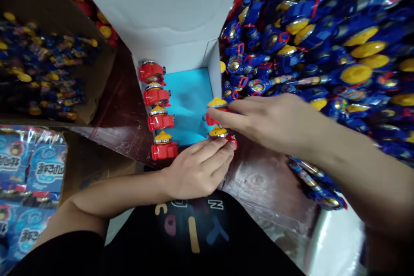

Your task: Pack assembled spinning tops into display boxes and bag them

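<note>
A white box (168,36) with a blue inner floor (190,95) lies open before me. Several red toys with yellow tops, such as the nearest one (164,151), line its left wall. At the right wall, my right hand (255,116) pinches an upper red toy (213,116) between thumb and fingers. Just below it, my left hand (202,164) has its fingers pressed together on a lower red toy (231,139) at the box's near right corner. Both of these toys stand with their yellow tops up and are partly covered by my fingers.
Blue toys with yellow discs (323,51) are heaped at the right. A cardboard box (103,64) of small toys stands at the left, above blue printed packages (48,168). A few blue toys (318,185) lie under my right forearm on the brown table (258,181).
</note>
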Motion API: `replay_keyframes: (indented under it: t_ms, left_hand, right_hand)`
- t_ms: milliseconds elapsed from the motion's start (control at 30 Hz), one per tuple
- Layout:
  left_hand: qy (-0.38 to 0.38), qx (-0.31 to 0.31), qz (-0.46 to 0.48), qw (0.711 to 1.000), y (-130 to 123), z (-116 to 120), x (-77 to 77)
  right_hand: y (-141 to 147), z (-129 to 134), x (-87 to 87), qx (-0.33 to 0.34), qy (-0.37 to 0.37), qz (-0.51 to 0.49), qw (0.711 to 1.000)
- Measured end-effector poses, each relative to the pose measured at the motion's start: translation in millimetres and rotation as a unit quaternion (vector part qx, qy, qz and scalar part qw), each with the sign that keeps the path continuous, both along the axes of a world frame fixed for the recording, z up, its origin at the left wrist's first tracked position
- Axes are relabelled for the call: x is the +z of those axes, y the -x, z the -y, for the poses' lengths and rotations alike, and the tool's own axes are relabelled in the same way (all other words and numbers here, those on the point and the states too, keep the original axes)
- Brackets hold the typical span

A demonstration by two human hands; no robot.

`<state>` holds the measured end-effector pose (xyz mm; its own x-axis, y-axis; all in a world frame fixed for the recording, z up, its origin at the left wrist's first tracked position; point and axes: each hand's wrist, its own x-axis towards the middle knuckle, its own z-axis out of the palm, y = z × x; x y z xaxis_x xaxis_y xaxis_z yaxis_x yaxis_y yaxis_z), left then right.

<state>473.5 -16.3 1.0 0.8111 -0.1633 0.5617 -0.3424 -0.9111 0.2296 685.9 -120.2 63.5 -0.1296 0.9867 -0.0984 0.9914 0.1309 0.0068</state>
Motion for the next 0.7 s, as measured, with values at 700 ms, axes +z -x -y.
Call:
replay_keyframes:
  t_ms: [700]
  left_hand:
    - [0.217,0.456,-0.141,0.852,86.7,-299.1,-71.2]
  right_hand:
    - [10.5,82.9,-143.5,-0.305,-0.239,-0.172,0.906]
